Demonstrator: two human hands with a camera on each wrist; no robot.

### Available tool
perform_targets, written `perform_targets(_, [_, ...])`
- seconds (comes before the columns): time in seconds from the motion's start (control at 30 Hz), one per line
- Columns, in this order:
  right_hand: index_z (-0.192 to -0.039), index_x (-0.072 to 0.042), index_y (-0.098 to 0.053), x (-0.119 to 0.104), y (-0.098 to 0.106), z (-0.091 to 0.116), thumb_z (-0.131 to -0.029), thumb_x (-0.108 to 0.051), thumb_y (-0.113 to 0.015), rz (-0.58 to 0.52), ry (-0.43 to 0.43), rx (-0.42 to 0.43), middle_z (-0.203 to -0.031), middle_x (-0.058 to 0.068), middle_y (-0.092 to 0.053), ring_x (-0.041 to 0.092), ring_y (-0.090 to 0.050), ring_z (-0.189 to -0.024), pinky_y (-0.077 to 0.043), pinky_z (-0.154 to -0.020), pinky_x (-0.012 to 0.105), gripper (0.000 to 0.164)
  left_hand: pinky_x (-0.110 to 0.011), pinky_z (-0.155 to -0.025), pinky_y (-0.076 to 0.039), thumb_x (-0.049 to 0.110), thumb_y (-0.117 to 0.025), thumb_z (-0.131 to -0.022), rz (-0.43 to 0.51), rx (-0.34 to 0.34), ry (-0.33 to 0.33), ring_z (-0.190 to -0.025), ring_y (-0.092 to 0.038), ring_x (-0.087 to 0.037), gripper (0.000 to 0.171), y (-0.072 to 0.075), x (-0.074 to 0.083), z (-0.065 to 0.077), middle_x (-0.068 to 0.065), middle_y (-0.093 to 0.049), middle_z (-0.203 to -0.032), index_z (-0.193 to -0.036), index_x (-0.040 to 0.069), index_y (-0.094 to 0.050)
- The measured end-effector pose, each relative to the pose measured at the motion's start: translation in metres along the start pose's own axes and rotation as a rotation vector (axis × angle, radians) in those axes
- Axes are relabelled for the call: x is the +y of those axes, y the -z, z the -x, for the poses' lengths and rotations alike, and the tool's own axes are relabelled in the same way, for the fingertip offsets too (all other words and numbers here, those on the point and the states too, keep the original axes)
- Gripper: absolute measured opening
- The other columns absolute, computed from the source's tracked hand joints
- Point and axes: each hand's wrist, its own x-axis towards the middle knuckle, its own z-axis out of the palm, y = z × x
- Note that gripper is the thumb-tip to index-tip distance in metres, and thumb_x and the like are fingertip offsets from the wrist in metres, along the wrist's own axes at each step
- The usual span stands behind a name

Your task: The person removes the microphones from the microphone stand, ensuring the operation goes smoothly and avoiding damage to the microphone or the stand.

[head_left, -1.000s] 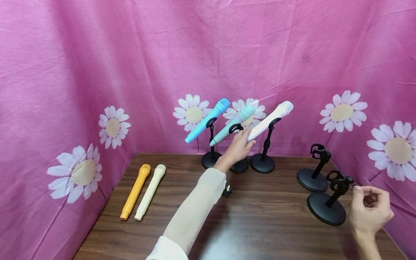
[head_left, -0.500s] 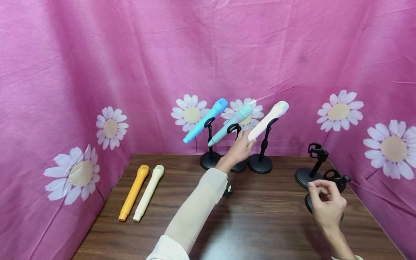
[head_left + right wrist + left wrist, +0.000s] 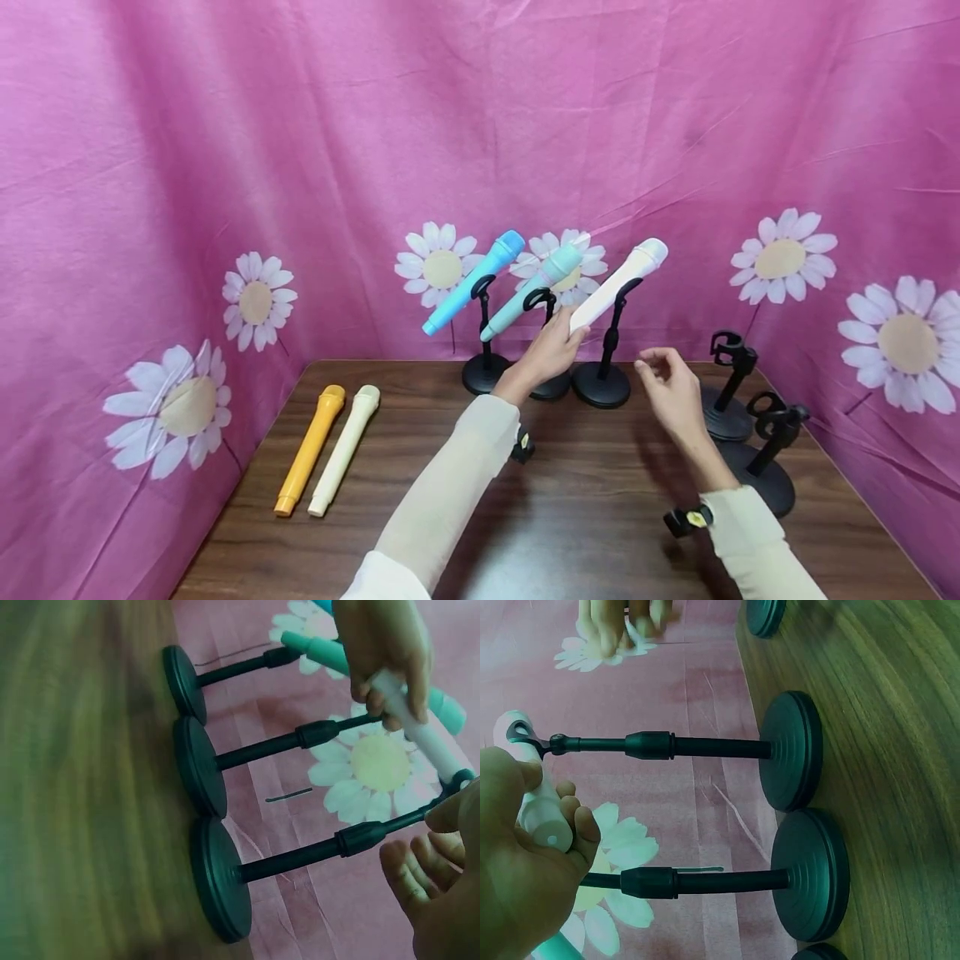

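Observation:
My left hand (image 3: 551, 346) grips the lower end of a white microphone (image 3: 618, 283), which lies tilted in the clip of a black desk stand (image 3: 602, 387). In the left wrist view the thumb and fingers of my left hand (image 3: 517, 862) curl round the handle (image 3: 546, 821). My right hand (image 3: 671, 392) is raised just right of that stand, fingers loosely bent and holding nothing. Beside the left hand, a mint-green microphone (image 3: 525, 298) and a blue microphone (image 3: 474, 283) rest tilted in two more stands.
An orange microphone (image 3: 310, 450) and a cream microphone (image 3: 345, 450) lie side by side on the wooden table (image 3: 585, 517), at left. Two black stands with vacant clips, one farther back (image 3: 731, 387) and one nearer (image 3: 768, 458), stand at right. A pink flowered cloth (image 3: 645, 125) hangs behind.
My right hand has moved left and away from me, from beside the nearer right-hand stand to near the white microphone's stand. The left hand keeps its grip on the white microphone.

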Motion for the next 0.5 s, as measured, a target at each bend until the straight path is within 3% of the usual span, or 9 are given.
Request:
perform_targets(0.13, [-0.135, 0.005, -0.059, 0.003, -0.011, -0.023, -0.103, -0.014, -0.069, -0.009, 0.002, -0.083, -0.131, 0.025, -0.062, 0.018, -0.068, -0.106, -0.043, -0.082, 0.003, 0.038, -0.029, -0.096, -0.047, 0.027, -0.051, -0.114, 0.013, -0.009, 0.005, -0.110, -0.058, -0.018, 0.043, 0.000, -0.001, 0.004, -0.010, -0.062, -0.131, -0.152, 0.006, -0.047])
perform_targets(0.2, [-0.144, 0.007, -0.052, 0.005, -0.015, -0.032, -0.104, -0.014, -0.069, -0.017, 0.008, -0.139, -0.141, 0.029, -0.056, 0.037, -0.066, -0.118, -0.051, -0.091, 0.013, 0.049, -0.029, -0.095, -0.047, 0.028, -0.051, -0.114, 0.025, -0.013, 0.012, -0.109, -0.058, -0.018, 0.043, 0.002, -0.001, 0.006, -0.009, -0.062, -0.128, -0.152, 0.007, -0.047])
perform_targets(0.27, [-0.151, 0.009, -0.043, 0.007, -0.018, -0.040, -0.104, -0.014, -0.068, -0.030, 0.014, -0.199, -0.148, 0.033, -0.050, 0.048, -0.061, -0.128, -0.055, -0.102, 0.031, 0.058, -0.030, -0.096, -0.047, 0.028, -0.051, -0.114, 0.036, -0.014, 0.012, -0.110, -0.058, -0.018, 0.044, 0.003, -0.002, 0.007, -0.008, -0.062, -0.128, -0.153, 0.008, -0.047])
perform_targets(0.37, [-0.157, 0.010, -0.035, 0.008, -0.022, -0.046, -0.105, -0.016, -0.067, -0.052, 0.019, -0.275, -0.154, 0.036, -0.046, 0.054, -0.055, -0.135, -0.048, -0.111, 0.059, 0.067, -0.032, -0.099, -0.048, 0.028, -0.052, -0.114, 0.043, -0.010, 0.004, -0.113, -0.058, -0.018, 0.045, 0.005, -0.003, 0.009, -0.008, -0.062, -0.131, -0.154, 0.008, -0.047])
perform_targets(0.5, [-0.157, 0.007, -0.038, 0.010, -0.028, -0.048, -0.107, -0.019, -0.065, -0.055, 0.021, -0.333, -0.150, 0.037, -0.052, 0.053, -0.055, -0.137, -0.045, -0.114, 0.064, 0.063, -0.033, -0.101, -0.048, 0.027, -0.053, -0.113, 0.044, -0.009, -0.002, -0.116, -0.058, -0.019, 0.045, 0.006, -0.005, 0.011, -0.009, -0.063, -0.138, -0.154, 0.009, -0.047])
